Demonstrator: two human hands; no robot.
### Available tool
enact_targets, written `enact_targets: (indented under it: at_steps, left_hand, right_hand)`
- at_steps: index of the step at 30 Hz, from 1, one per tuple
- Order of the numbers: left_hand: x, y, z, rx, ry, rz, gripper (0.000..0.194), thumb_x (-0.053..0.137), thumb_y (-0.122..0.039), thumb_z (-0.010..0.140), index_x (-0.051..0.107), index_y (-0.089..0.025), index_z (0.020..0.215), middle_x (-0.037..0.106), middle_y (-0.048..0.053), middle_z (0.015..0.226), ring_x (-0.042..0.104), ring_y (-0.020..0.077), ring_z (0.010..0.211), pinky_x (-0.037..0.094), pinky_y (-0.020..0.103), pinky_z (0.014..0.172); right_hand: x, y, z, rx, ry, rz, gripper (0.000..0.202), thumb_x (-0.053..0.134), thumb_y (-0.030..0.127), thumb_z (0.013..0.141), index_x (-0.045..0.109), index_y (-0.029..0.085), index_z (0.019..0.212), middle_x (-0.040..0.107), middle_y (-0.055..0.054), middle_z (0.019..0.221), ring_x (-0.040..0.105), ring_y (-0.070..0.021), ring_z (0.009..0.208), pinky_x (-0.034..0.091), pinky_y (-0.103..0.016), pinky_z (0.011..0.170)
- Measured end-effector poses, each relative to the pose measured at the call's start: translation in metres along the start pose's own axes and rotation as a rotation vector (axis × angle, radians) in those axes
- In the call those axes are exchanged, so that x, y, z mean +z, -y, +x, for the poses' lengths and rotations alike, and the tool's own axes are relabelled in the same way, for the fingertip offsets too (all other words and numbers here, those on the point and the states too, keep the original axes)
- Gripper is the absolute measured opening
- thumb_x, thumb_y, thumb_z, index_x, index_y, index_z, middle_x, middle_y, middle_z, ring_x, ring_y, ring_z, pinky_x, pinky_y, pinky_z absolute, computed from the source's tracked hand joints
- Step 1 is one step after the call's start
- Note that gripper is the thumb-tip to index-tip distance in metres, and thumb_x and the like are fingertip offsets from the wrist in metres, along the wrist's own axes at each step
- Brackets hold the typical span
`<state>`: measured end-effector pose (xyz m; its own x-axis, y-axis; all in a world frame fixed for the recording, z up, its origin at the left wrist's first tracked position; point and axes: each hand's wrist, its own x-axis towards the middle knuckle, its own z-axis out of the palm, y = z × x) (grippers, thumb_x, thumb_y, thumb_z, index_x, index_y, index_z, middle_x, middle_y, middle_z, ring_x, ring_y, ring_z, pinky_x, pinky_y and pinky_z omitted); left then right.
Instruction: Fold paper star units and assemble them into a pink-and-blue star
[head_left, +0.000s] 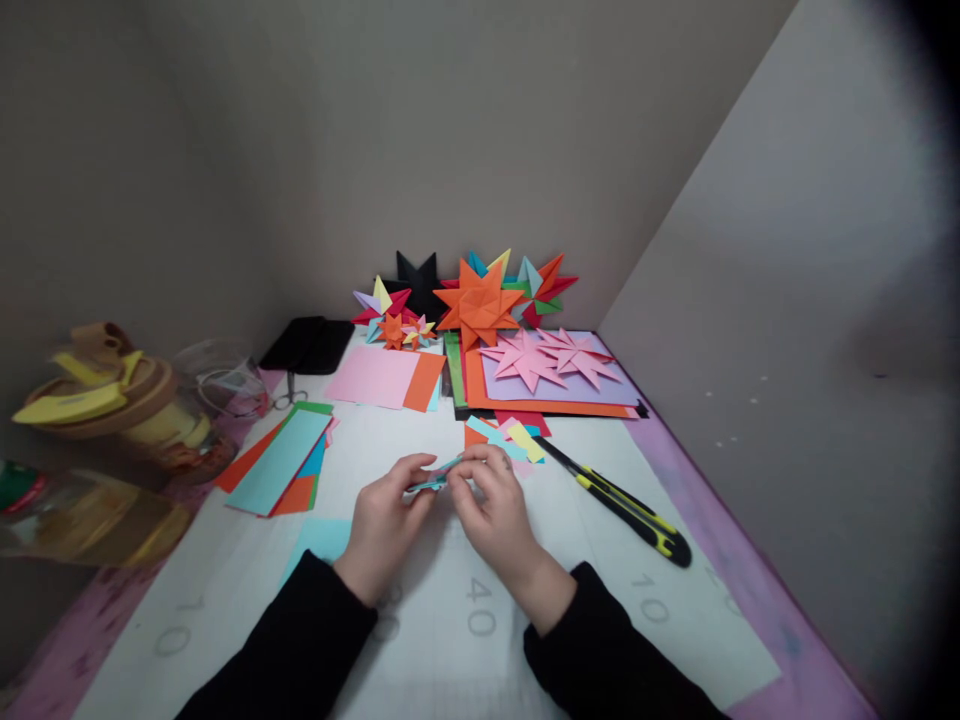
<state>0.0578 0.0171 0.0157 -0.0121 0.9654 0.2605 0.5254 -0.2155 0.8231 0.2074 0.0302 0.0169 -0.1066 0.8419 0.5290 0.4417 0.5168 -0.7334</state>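
A small folded piece of light blue paper (433,480) is held between both hands above the middle of the white mat (420,630). My left hand (386,515) pinches its left end between thumb and fingers. The fingers of my right hand (499,515) close on its right end and hide part of it. Just beyond the hands lie small paper pieces in orange, blue, yellow and pink (525,440). A black and yellow utility knife (615,500) rests on the mat to the right of my right hand.
Coloured paper strips (281,465) lie at left, near scissors (291,392), a lidded cup (150,420) and a bottle (97,520). Folded paper stars (480,305) stand against the back wall. Pink stars (525,360) lie on stacked sheets.
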Motion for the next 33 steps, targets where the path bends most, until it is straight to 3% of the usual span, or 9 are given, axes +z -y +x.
enact_targets:
  at_steps: [5,10,18,33]
  left_hand:
    - [0.002,-0.003,0.002,-0.111,0.031,-0.132,0.028,0.057,-0.02,0.077,0.056,-0.022,0.105,0.07,0.001,0.084,0.067,0.016,0.076,0.053,0.026,0.069]
    - [0.004,-0.009,0.005,-0.249,0.022,-0.305,0.032,0.064,-0.026,0.073,0.054,-0.019,0.103,0.069,0.0,0.078,0.067,0.0164,0.069,0.052,0.025,0.063]
    - [0.003,-0.013,0.005,-0.273,0.027,-0.287,0.03,0.064,-0.025,0.072,0.055,-0.019,0.099,0.067,-0.002,0.072,0.064,0.0135,0.061,0.049,0.023,0.057]
    - [0.002,-0.008,0.004,-0.271,0.038,-0.308,0.03,0.061,-0.019,0.073,0.052,-0.02,0.102,0.07,0.0,0.077,0.067,0.0159,0.07,0.05,0.024,0.063]
  right_hand:
    - [-0.001,0.0,0.0,-0.026,-0.05,0.02,0.011,0.05,0.014,0.084,0.058,0.021,0.082,0.055,-0.005,0.086,0.053,-0.0197,0.087,0.046,-0.037,0.078]
    - [-0.004,0.0,-0.003,-0.215,-0.176,-0.101,0.018,0.055,0.01,0.081,0.063,0.023,0.089,0.056,-0.005,0.085,0.052,-0.0199,0.086,0.046,-0.04,0.08]
    - [-0.002,-0.002,-0.002,-0.285,-0.135,-0.146,0.024,0.057,0.008,0.08,0.066,0.026,0.093,0.059,-0.005,0.08,0.05,-0.0214,0.083,0.048,-0.042,0.076]
    - [-0.003,-0.002,-0.001,-0.311,-0.09,-0.129,0.019,0.058,0.008,0.08,0.065,0.024,0.088,0.059,-0.005,0.08,0.049,-0.0204,0.083,0.049,-0.041,0.076]
